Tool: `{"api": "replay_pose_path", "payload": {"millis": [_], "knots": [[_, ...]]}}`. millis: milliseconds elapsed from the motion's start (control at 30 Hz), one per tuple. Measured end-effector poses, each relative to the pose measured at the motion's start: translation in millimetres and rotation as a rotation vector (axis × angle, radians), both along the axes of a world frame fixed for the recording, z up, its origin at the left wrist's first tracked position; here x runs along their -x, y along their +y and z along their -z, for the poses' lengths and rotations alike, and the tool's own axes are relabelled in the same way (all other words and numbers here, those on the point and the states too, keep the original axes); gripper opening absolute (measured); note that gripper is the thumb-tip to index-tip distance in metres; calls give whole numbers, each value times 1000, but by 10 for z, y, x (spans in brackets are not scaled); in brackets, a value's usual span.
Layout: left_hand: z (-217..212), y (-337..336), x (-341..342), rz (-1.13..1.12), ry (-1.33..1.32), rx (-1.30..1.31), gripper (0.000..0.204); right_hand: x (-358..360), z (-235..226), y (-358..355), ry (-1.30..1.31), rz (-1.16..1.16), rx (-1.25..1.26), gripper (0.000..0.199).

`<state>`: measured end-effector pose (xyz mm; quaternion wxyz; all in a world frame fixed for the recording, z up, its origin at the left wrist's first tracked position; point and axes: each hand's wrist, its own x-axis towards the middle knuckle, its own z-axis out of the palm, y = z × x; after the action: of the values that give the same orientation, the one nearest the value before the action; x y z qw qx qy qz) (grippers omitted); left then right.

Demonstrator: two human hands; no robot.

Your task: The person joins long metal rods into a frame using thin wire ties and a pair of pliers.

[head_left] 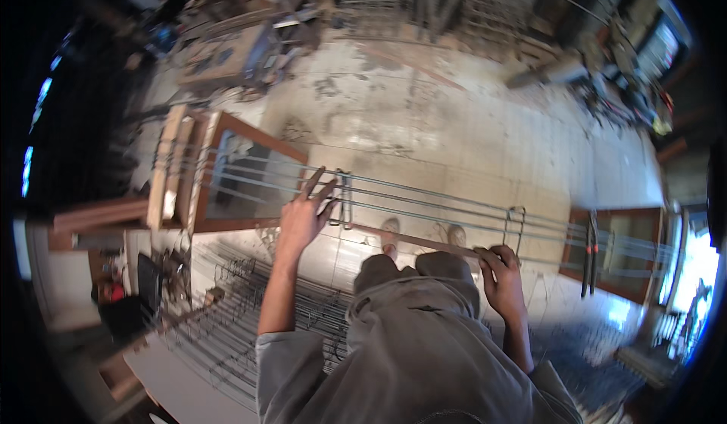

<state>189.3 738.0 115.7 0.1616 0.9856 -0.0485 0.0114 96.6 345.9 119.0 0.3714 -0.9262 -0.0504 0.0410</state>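
So there's this long cage of thin metal rods [428,204] running crosswise right in front of the person's knees, and I'll place everything off that. Left hand [307,213] is on its far-left stretch, fingers spread rather than closed, tips up at the rods just beside a narrow wire loop [341,197]. Right hand [501,282] is at the cage's near edge, over toward its right part, fingers curled by the end of a thin brown strip [424,241]; it's blurry, so can't tell if that's a real grip. A second wire loop [521,231] sits on the cage just above that hand. Further right, red-and-black pliers [589,251] hang off the cage. Its left end crosses a wood-framed pane [250,174], and its right end passes another framed pane [617,254]. On the near side, lower left, a bunch of rods with loops [242,310] lies by a white-topped desk [163,367]. Beyond the cage it's stained floor [424,113].
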Motion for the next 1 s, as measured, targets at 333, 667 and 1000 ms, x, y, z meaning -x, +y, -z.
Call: {"api": "replay_pose_path", "payload": {"millis": [333, 667, 1000], "knots": [[263, 490, -283, 140, -33, 56, 36, 27, 444, 457, -132, -42, 295, 48], [-8, 273, -19, 283, 142, 172, 29, 99, 688, 147, -241, 2, 424, 35], [278, 13, 91, 196, 325, 256, 40, -58, 645, 127, -282, -64, 403, 47]]}}
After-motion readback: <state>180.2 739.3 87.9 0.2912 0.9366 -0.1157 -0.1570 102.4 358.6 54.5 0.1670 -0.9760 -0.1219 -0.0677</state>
